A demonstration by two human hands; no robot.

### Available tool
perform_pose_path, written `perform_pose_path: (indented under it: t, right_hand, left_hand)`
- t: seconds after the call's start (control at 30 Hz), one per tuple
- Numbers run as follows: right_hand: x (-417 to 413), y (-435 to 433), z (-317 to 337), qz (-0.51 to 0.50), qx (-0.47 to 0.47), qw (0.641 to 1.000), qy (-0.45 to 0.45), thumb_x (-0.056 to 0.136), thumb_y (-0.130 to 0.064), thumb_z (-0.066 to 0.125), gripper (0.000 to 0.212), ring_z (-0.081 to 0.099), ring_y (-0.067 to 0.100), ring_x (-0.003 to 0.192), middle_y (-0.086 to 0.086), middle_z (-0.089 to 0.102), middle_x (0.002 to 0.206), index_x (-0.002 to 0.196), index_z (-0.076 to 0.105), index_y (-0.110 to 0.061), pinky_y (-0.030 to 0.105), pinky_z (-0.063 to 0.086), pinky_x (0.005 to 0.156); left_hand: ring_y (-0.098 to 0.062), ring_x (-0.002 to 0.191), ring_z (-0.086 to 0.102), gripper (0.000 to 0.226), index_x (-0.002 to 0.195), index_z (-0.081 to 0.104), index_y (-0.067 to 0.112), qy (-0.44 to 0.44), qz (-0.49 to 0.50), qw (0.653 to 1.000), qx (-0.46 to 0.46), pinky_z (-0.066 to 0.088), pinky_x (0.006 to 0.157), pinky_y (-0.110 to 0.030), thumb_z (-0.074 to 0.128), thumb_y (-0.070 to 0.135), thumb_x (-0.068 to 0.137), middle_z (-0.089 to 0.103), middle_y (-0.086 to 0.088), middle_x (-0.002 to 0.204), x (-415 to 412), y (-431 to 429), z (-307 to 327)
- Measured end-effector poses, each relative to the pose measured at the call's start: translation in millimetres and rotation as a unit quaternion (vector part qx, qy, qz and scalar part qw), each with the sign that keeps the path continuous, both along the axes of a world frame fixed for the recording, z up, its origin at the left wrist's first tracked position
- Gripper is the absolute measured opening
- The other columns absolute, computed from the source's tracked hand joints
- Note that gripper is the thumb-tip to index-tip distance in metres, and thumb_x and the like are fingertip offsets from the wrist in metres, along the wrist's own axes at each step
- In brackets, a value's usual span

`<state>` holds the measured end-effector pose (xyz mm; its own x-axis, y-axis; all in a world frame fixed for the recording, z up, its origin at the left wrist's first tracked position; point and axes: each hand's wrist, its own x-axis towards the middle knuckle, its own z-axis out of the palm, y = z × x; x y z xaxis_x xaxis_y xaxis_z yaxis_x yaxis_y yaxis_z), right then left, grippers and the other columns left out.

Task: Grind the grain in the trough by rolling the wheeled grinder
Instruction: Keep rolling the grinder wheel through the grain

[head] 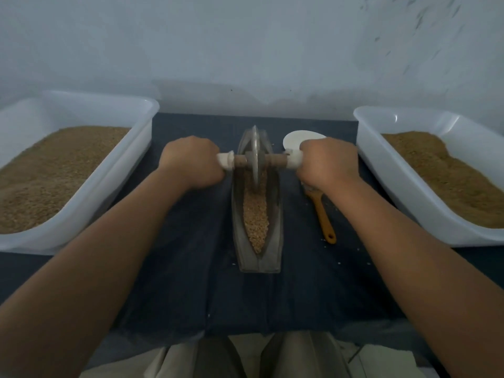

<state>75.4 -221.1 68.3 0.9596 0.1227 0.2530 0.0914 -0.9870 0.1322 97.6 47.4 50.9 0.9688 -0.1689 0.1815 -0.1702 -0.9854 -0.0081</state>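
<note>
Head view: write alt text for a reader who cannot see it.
A left hand and a right hand grip the axle ends of a wheeled grinder whose disc stands in a narrow trough of grain on a dark cloth. A left tub and a right tub hold brown grain or meal; a wooden-handled brush lies right of the trough.

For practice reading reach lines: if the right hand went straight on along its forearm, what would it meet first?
Probably the white dish just beyond the right hand, which grips the grinder handle; height is unclear, so it might pass over it.
</note>
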Motion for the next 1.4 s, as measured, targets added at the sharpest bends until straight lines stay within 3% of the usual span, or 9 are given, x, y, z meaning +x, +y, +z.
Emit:
perform_pose_path:
  t: [0.17, 0.3, 0.47, 0.6, 0.73, 0.9, 1.07, 1.17, 1.4]
  right_hand:
    - [-55.8, -18.1, -23.2, 0.021, 0.039, 0.999, -0.015, 0.09, -0.055, 0.062, 0.027, 0.061, 0.017, 0.064, -0.01, 0.056, 0.065, 0.079, 0.06, -0.03, 0.034, 0.053, 0.058]
    - [-88.4, -25.9, -35.9, 0.034, 0.055, 0.997, -0.032, 0.087, -0.072, 0.038, 0.041, 0.063, 0.014, 0.06, -0.016, 0.059, 0.06, 0.083, 0.063, -0.04, 0.033, 0.054, 0.055]
    - [-29.4, -14.6, -20.0, 0.035, 0.026, 0.998, -0.039, 0.086, -0.049, 0.064, 0.025, 0.057, 0.023, 0.064, -0.007, 0.053, 0.065, 0.075, 0.053, -0.03, 0.033, 0.048, 0.057]
    - [-0.9, -3.1, -4.2, 0.019, 0.03, 0.999, -0.006, 0.092, -0.037, 0.061, 0.018, 0.059, 0.026, 0.072, 0.001, 0.062, 0.076, 0.082, 0.061, -0.022, 0.036, 0.049, 0.066]
    - [-35.4, -14.4, -10.5, 0.037, -0.003, 0.999, -0.036, 0.086, -0.042, 0.067, 0.024, 0.055, 0.023, 0.062, -0.006, 0.054, 0.065, 0.072, 0.056, -0.026, 0.029, 0.037, 0.053]
    - [-81.3, -27.1, -19.5, 0.095, 0.042, 0.994, -0.037, 0.08, -0.057, 0.063, 0.027, 0.058, 0.018, 0.054, -0.011, 0.055, 0.059, 0.079, 0.064, -0.03, 0.036, 0.053, 0.051]
    - [-23.1, -12.4, -12.9, 0.03, -0.001, 0.998, -0.048, 0.083, -0.036, 0.067, 0.027, 0.048, 0.02, 0.054, -0.006, 0.047, 0.059, 0.067, 0.049, -0.025, 0.027, 0.033, 0.051]
    - [1.7, -4.0, -1.0, 0.005, 0.001, 1.0, 0.006, 0.084, -0.029, 0.065, 0.021, 0.05, 0.02, 0.059, -0.003, 0.054, 0.065, 0.068, 0.052, -0.025, 0.031, 0.041, 0.057]
    - [-76.5, -27.1, -20.7, 0.066, 0.035, 0.997, -0.002, 0.085, -0.066, 0.052, 0.034, 0.056, 0.013, 0.057, -0.012, 0.053, 0.059, 0.074, 0.057, -0.034, 0.034, 0.052, 0.054]
  left_hand:
    - [-0.014, 0.051, 0.049, 0.025, 0.063, 0.051, 0.029, -0.057, -0.076, 0.992, 0.086, 0.032, 0.05, -0.025, 0.056, 0.05, 0.076, 0.051, 0.01, 0.06, -45.2, 12.2, -4.2]
    - [-0.006, 0.036, 0.029, 0.036, 0.053, 0.034, 0.033, -0.167, -0.13, 0.968, 0.135, 0.016, 0.047, -0.016, 0.062, 0.051, 0.064, 0.031, 0.014, 0.045, -71.6, 19.0, -7.4]
    - [-0.019, 0.06, 0.053, 0.029, 0.066, 0.054, 0.028, -0.026, -0.039, 0.998, 0.037, 0.038, 0.055, -0.029, 0.057, 0.054, 0.079, 0.056, 0.008, 0.067, -14.6, 8.2, -5.6]
    - [-0.022, 0.066, 0.056, 0.029, 0.07, 0.059, 0.025, -0.02, -0.008, 1.0, -0.003, 0.042, 0.061, -0.033, 0.055, 0.053, 0.077, 0.059, 0.006, 0.073, 1.3, 3.6, -4.1]
    - [-0.013, 0.059, 0.052, 0.028, 0.068, 0.056, 0.028, 0.008, -0.041, 0.999, 0.024, 0.034, 0.052, -0.028, 0.055, 0.053, 0.079, 0.057, 0.009, 0.068, -35.1, 13.6, -9.3]
    - [-0.009, 0.043, 0.038, 0.04, 0.058, 0.043, 0.031, -0.106, -0.081, 0.99, 0.051, 0.021, 0.046, -0.021, 0.056, 0.063, 0.079, 0.042, 0.013, 0.051, -76.2, 30.1, -26.5]
    - [-0.017, 0.057, 0.053, 0.031, 0.065, 0.056, 0.026, -0.038, -0.009, 0.999, 0.027, 0.035, 0.052, -0.027, 0.055, 0.055, 0.078, 0.057, 0.008, 0.065, -21.3, 9.4, -15.3]
    - [-0.022, 0.066, 0.06, 0.027, 0.071, 0.06, 0.024, -0.013, 0.008, 1.0, 0.007, 0.044, 0.061, -0.032, 0.055, 0.05, 0.078, 0.063, 0.004, 0.074, 1.0, 1.2, -4.2]
    - [-0.009, 0.041, 0.037, 0.037, 0.058, 0.042, 0.031, -0.123, -0.098, 0.983, 0.097, 0.019, 0.047, -0.02, 0.061, 0.054, 0.079, 0.041, 0.012, 0.049, -71.2, 22.4, -17.0]
